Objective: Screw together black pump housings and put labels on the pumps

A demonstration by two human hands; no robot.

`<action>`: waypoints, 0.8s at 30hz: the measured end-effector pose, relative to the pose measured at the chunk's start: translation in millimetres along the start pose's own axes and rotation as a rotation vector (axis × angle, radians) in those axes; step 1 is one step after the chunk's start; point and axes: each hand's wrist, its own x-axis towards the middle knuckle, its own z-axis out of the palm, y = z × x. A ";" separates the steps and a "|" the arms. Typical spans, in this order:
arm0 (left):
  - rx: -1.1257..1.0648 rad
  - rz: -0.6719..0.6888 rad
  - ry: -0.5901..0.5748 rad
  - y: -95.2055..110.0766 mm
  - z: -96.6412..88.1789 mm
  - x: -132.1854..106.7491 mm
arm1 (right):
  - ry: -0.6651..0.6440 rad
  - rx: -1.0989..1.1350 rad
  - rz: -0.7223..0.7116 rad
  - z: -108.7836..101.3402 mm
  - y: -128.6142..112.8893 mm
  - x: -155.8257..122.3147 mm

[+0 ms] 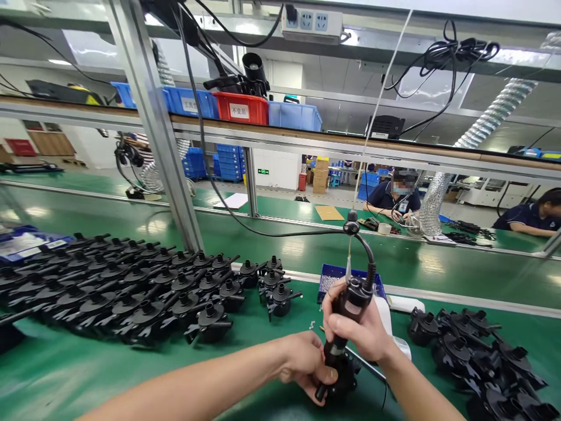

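My right hand [366,330] is wrapped round a black electric screwdriver [353,301], which stands nearly upright with its cable leaving the top. Below it, a black plastic housing [348,377] rests on the green bench. My left hand [307,359] grips the housing at its left side, with the thumb near a short tube. The screwdriver's tip is hidden behind my fingers and the housing. Just behind my right hand sits a blue tray [325,297] of small metal pieces, probably screws. A few loose small pieces [312,324] lie left of the screwdriver.
Rows of similar black housings [131,298] fill the left bench, and another group [464,351] lies at right. A metal post [160,134] rises at left. Overhead, a shelf carries blue bins and a red bin [242,109]. Two people sit at work across the bench.
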 end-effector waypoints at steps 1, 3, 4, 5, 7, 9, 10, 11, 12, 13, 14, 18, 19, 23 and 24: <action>0.000 -0.010 0.010 -0.4 0.7 1.3 | 0.067 0.005 -0.027 1.3 2.8 0.3; 0.012 -0.019 0.034 -0.9 2.2 2.3 | 0.112 0.111 -0.093 3.7 8.5 1.4; 0.018 -0.022 0.043 -1.0 2.8 2.3 | 0.088 0.191 -0.122 4.5 11.0 1.9; 0.023 -0.023 0.048 -1.0 3.4 2.0 | 0.053 0.262 -0.137 5.0 13.1 2.5; 0.016 -0.024 0.051 -0.9 4.0 1.0 | 0.020 0.329 -0.142 5.5 16.5 3.3; -0.006 -0.034 0.073 -0.9 4.0 -0.4 | 0.057 0.314 -0.158 6.3 19.4 3.8; -0.010 -0.043 0.088 -1.0 3.9 -1.3 | 0.089 0.288 -0.169 7.0 20.7 3.8; -0.005 -0.049 0.106 -1.1 3.8 -2.4 | 0.116 0.255 -0.184 8.1 21.8 3.8; 0.007 -0.052 0.124 -1.3 3.8 -3.6 | 0.132 0.218 -0.202 9.3 22.7 3.7; 0.025 -0.050 0.139 -1.5 3.9 -4.9 | 0.140 0.179 -0.219 10.7 23.3 3.6; 0.044 -0.045 0.150 -1.8 4.1 -6.1 | 0.146 0.142 -0.233 12.1 23.4 3.5; 0.100 -0.059 0.193 -2.7 6.1 -9.5 | 0.180 0.044 -0.252 16.7 21.1 3.7; 0.108 -0.066 0.199 -2.7 6.9 -10.0 | 0.191 0.029 -0.249 17.4 19.9 3.8; 0.070 -0.052 0.197 0.3 10.1 -11.5 | 0.237 -0.034 -0.234 19.2 15.5 4.6; 0.052 -0.046 0.184 1.5 10.9 -11.6 | 0.247 -0.050 -0.237 19.2 14.8 4.9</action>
